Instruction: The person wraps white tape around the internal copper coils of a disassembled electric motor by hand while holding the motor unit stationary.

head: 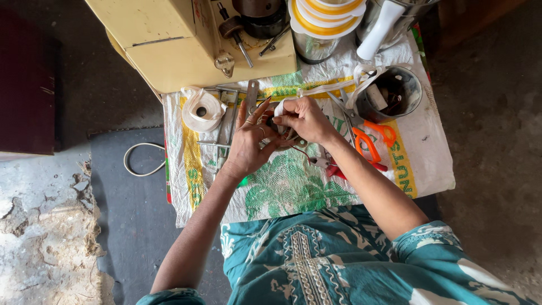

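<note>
Where both hands [276, 133] work, a printed sack [282, 192] covers the table.

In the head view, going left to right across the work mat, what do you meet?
White cord loop → roll of white tape → left hand → right hand → orange-handled scissors → metal tin.

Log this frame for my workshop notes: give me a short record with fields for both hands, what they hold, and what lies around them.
left hand: fingers spread, steadying a small dark part
right hand: pinching white tape against that part
surface: printed woven sack as a cover
left of hands: tape roll
right of hands: orange-handled scissors, metal pot
behind: cream machine
</note>
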